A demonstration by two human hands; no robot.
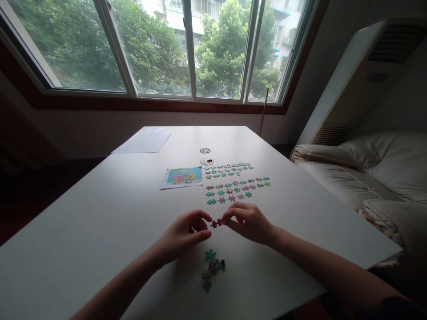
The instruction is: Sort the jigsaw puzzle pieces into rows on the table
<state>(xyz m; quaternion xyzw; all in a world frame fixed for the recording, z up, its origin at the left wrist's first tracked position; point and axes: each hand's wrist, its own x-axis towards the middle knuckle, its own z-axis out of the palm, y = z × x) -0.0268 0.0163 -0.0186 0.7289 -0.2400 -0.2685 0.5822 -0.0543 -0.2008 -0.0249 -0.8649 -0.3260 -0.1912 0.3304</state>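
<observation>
Dark pink shows on the small puzzle piece [216,223] between the two hands, above the near part of the white table [100,213]. The right hand [248,221] has the piece's right end pinched between thumb and forefinger. The left hand [187,229] curls toward the other end, thumb and fingers parted around a gap; whether a fingertip touches the piece, I cannot tell.

The piece is probably very light and fairly stiff, perhaps card, with little risk of slipping from a fingertip pinch. Its knobs and narrow necks look like the weak places, liable to bend or fray if squeezed or twisted, so the broad body or opposite edges would make the safer hold.

Nearer the person lies a loose pile of pieces [211,267]; beyond the hands are spaced rows of pieces [231,198], beside a printed picture sheet [183,177].
</observation>
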